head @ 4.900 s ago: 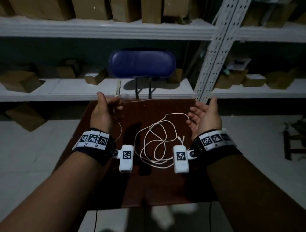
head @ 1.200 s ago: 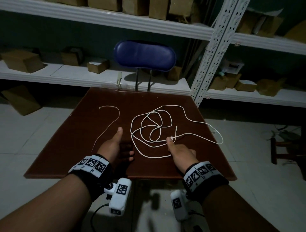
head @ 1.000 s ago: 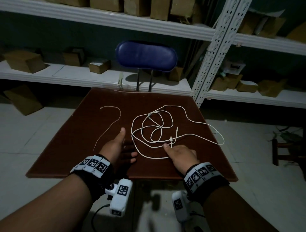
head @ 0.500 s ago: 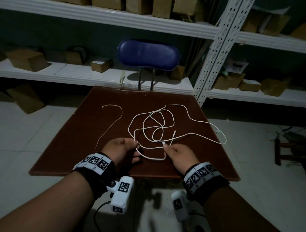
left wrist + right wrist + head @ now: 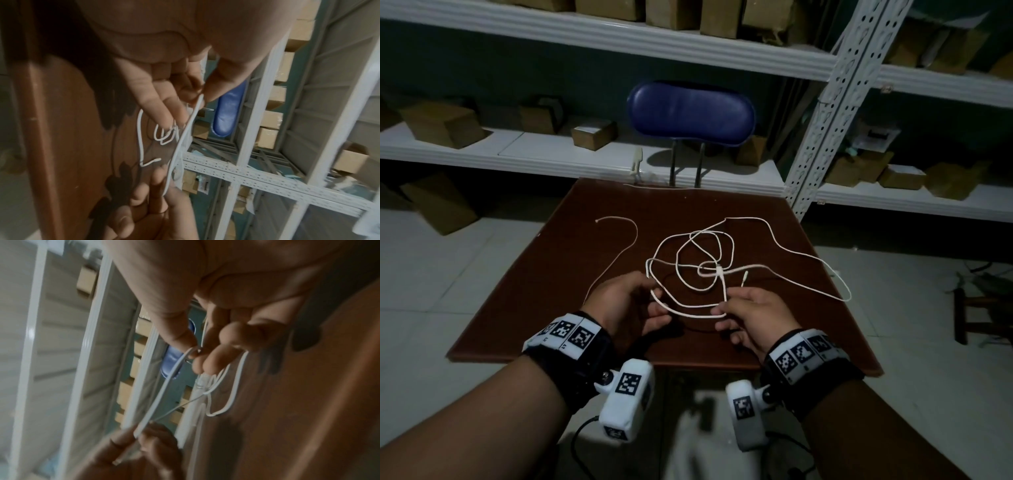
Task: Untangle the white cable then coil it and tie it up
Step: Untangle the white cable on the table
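1. White cable [image 5: 690,265]: tangled in loops on the brown table [image 5: 571,260], nearest loop raised off it.
2. Left hand [image 5: 625,303]: thumb and fingers pinching the loop's left side.
3. Right hand [image 5: 758,313]: fingertips pinching its right side.
4. Half a second ago: same loop lying lower, hands nearer the table edge.
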The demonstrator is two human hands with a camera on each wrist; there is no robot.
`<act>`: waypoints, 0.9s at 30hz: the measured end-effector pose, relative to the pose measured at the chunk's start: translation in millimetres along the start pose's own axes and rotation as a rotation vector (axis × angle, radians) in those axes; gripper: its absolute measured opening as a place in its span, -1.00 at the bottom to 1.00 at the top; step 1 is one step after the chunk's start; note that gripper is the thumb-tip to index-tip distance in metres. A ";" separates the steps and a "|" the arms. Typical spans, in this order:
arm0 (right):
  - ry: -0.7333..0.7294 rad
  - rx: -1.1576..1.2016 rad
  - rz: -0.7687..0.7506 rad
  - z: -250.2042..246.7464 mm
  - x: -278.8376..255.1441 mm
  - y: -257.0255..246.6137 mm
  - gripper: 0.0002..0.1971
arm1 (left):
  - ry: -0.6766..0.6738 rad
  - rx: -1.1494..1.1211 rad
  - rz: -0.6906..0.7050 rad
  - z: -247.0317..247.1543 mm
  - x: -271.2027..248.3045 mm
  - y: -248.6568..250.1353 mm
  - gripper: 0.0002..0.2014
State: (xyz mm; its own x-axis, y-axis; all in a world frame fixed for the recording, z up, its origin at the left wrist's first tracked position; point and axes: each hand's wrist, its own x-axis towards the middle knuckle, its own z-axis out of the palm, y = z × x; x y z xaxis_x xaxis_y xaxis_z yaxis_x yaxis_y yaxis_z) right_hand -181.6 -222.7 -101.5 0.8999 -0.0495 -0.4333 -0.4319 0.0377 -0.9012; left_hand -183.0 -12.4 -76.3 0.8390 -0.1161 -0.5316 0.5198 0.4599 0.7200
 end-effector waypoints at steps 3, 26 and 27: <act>-0.049 0.078 0.030 7.7 -3.7 -0.1 -0.82 | 0.003 -0.023 0.073 -3.5 -2.8 7.6 -0.90; 0.087 0.631 -0.031 37.3 20.5 -20.9 -0.35 | -0.066 -0.261 0.251 -74.1 -29.5 66.8 -0.98; 0.118 0.671 -0.040 34.7 21.8 -23.0 -0.34 | -0.072 -0.295 0.253 -80.6 -30.4 71.3 -0.91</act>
State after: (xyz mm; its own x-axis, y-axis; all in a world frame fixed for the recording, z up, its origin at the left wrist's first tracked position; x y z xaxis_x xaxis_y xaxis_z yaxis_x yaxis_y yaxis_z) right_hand -149.9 -190.0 -89.8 0.8852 -0.1712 -0.4325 -0.2323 0.6427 -0.7300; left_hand -184.4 94.9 -44.8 0.9494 -0.0233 -0.3132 0.2352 0.7137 0.6597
